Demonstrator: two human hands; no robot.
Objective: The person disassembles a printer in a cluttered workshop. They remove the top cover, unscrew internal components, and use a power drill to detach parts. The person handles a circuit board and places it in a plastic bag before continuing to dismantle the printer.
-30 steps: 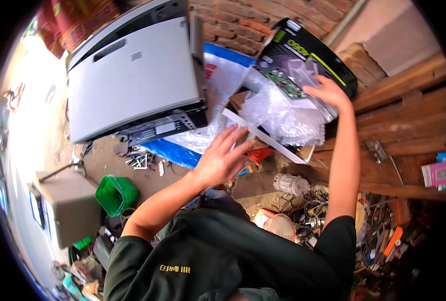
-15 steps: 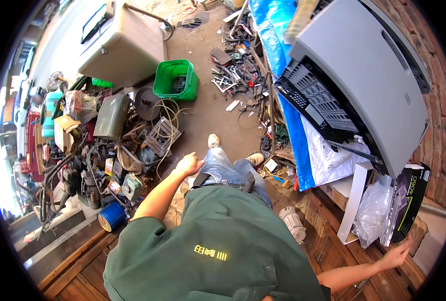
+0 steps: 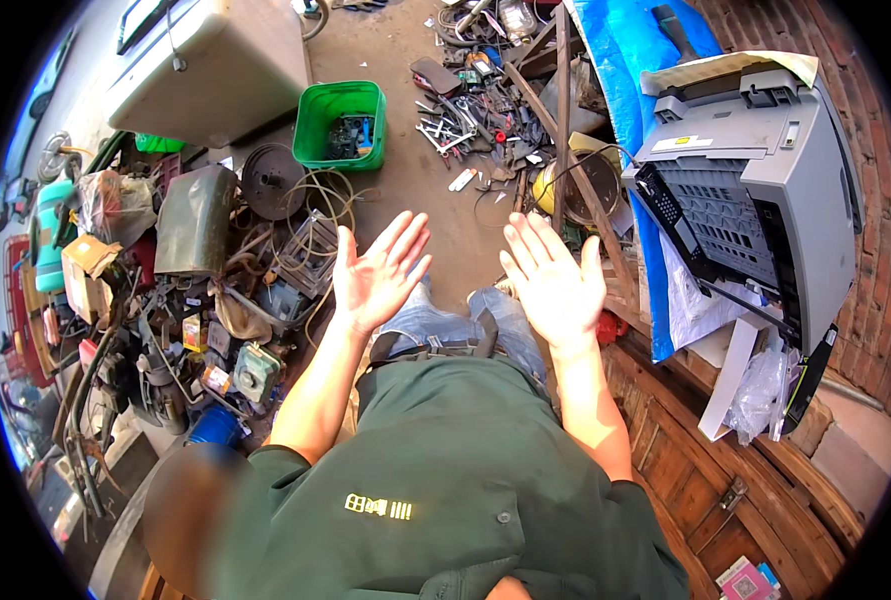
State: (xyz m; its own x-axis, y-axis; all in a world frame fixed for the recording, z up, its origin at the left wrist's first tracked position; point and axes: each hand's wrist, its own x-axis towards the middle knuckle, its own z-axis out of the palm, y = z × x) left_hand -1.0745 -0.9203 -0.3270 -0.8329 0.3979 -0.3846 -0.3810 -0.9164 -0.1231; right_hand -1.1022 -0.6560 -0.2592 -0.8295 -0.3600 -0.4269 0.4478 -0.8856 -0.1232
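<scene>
Both my hands are raised in front of my body with palms turned up and nothing in them. My left hand (image 3: 382,277) has its fingers stretched out, nearest to a loop of thin cable (image 3: 337,215) on the scrap heap. My right hand (image 3: 555,282) is also flat, its thumb apart from the fingers. Between and beyond the hands a green square bucket (image 3: 310,140) stands on the ground with dark small parts and something blue inside. To the right a grey printer (image 3: 815,170) sits tilted with its panel and grid-like underside showing. Neither hand touches any of these things.
A heap of scrap with a green-grey metal box (image 3: 195,220) and a teal container (image 3: 53,240) fills the left. Spanners (image 3: 450,135) and loose tools lie ahead. A blue tarp (image 3: 605,45), a bubble-wrap bundle (image 3: 755,395) and a wooden door panel (image 3: 685,470) are at the right.
My right hand has come from the far lower right to in front of my body, and its palm now faces up. My left hand has risen and spread its fingers. The view has shifted.
</scene>
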